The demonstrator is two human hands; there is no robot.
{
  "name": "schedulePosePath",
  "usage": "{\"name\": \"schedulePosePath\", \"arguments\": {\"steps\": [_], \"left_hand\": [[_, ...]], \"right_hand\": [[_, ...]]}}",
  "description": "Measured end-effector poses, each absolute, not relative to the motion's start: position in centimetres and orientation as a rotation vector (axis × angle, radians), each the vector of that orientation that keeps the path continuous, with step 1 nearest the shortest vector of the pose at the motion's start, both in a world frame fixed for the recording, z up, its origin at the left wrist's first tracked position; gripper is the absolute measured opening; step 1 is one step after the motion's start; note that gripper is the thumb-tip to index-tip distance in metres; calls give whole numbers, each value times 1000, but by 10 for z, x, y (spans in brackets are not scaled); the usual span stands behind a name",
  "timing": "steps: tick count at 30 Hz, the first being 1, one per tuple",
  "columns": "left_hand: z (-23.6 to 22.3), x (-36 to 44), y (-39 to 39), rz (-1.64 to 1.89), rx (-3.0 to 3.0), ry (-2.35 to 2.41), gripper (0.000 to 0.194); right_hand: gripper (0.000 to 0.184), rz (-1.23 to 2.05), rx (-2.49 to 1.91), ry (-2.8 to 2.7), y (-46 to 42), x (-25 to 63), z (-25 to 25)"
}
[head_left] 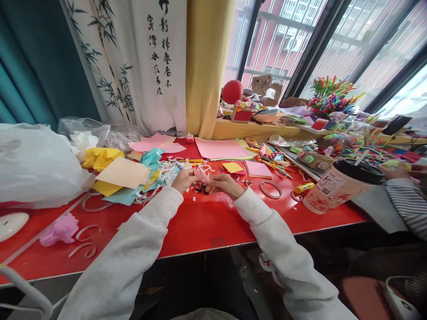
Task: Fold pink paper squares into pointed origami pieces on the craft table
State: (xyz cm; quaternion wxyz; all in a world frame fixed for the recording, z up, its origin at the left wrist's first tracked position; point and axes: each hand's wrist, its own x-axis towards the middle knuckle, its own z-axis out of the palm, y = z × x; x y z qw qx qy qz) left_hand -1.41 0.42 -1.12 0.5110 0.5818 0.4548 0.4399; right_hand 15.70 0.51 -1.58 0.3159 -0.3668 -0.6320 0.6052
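Note:
My left hand [187,178] and my right hand [225,183] meet above the red table [187,231], both in pale grey sleeves. Between their fingertips they pinch a small piece of pink paper [204,177]. Both hands are closed on it. Black-handled scissors [201,188] lie on the table just under the hands. White paper shreds [171,170] lie scattered to the left of my left hand.
Coloured paper sheets [123,173] and a white plastic bag [36,164] sit at the left. A pink paper flower [60,230] lies near the front left. A lidded paper cup [336,186], tape ring [271,190] and craft clutter [333,142] fill the right. Another person's striped sleeve [408,200] is at far right.

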Motion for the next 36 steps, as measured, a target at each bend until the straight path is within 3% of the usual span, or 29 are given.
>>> {"name": "schedulePosePath", "arguments": {"steps": [9, 13, 22, 36], "left_hand": [[-8, -7, -2, 997, 1483, 1051, 21], [-10, -3, -4, 834, 1687, 1042, 20], [-18, -1, -3, 887, 1700, 1069, 30], [-19, 2, -3, 897, 1530, 1014, 34]], "right_hand": [[35, 1416, -821, -1172, 10, 162, -14], [26, 1303, -814, -1327, 8, 159, -14], [31, 1197, -922, -1691, 1, 160, -7], [30, 1164, -941, -1728, 2, 160, -10]]}}
